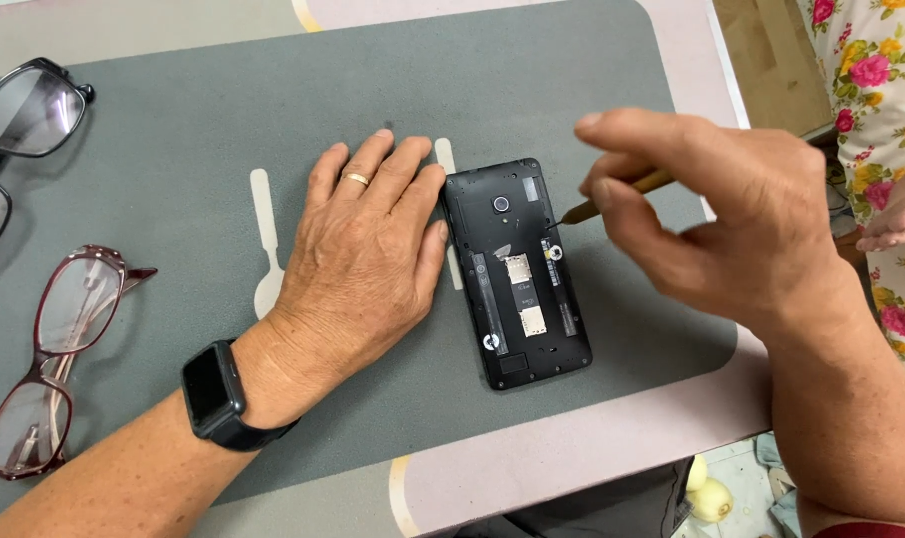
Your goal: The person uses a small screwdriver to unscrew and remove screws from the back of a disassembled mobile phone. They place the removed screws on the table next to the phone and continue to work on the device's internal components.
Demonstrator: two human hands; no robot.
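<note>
The left hand (368,249) lay flat, fingers spread, against the opened phone (517,274), bracing it on the grey mat (173,179); the right hand (712,214) pinched a screwdriver (612,196), tip at the phone's right edge.

Left hand (365,254) steadies opened phone (516,271); right hand (717,214) holds screwdriver (612,197).
</note>
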